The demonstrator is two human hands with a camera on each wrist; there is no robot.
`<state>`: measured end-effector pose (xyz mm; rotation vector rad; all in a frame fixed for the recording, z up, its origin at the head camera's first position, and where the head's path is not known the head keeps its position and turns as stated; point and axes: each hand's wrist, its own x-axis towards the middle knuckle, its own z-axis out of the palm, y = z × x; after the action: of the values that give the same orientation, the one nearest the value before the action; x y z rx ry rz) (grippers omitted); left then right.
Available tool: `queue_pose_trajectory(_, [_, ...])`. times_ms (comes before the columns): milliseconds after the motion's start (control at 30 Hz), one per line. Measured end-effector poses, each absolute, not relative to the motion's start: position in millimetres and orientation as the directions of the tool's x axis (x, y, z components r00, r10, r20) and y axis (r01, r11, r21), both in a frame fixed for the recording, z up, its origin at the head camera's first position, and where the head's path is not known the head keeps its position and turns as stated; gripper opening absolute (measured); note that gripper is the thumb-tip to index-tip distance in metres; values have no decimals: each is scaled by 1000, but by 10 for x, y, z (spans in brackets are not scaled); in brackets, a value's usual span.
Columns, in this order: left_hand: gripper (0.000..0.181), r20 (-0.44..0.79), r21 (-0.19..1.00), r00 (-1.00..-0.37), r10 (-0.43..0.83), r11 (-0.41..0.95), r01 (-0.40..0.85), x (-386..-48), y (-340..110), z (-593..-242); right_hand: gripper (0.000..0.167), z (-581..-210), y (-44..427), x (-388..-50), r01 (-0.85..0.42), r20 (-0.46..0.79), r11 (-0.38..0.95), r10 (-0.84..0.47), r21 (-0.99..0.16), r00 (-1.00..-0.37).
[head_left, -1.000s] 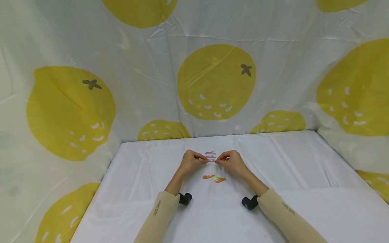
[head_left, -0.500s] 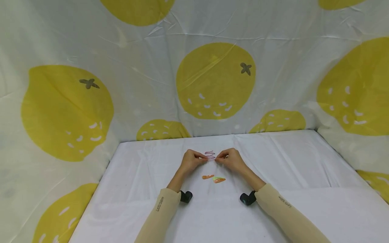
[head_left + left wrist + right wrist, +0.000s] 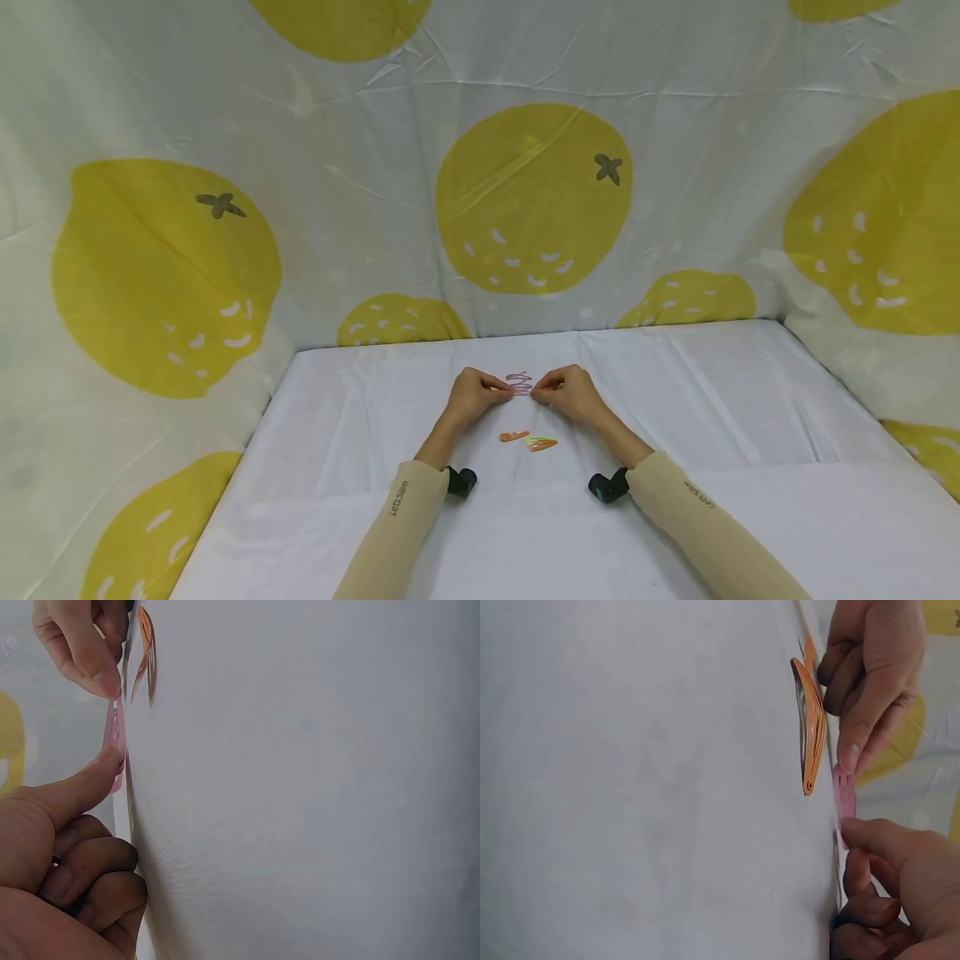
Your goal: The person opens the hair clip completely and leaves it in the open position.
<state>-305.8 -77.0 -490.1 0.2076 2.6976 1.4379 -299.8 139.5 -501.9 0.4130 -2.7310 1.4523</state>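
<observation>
In the head view, my left hand (image 3: 476,395) and right hand (image 3: 572,393) face each other near the middle of the table. Between them both pinch the two ends of one pink snap hair clip (image 3: 114,724), thumbs on its upper side. More pink hair clips (image 3: 517,377) lie in a column just beyond it. Nearer to the person are an orange snap hair clip (image 3: 513,436), another orange hair clip (image 3: 543,446) and a green one (image 3: 532,440) partly against it. In the right wrist view, one orange clip stands out close to the hands.
A white cloth (image 3: 337,467) covers the table. Behind and beside it hangs a pale curtain (image 3: 360,208) printed with large yellow lemons. Black wrist cameras jut inward from both beige sleeves (image 3: 397,517).
Both hands have shifted very slightly away from the person with the held pink clip, which now lies closer to the column. The forearms have edged inward. The orange and green clips stay put.
</observation>
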Motion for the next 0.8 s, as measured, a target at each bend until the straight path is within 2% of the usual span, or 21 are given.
queue_pose_trajectory(267, [12,-16,827,-990,139,558,65,-3037,-760,-4879,9,-5050,1404,-3001,-247,160,522,-205,-816,-965])
queue_pose_trajectory(800, [14,-43,841,-994,99,541,18,-3020,-779,-4877,9,-5034,1375,-2976,-183,103,543,-176,-819,-979])
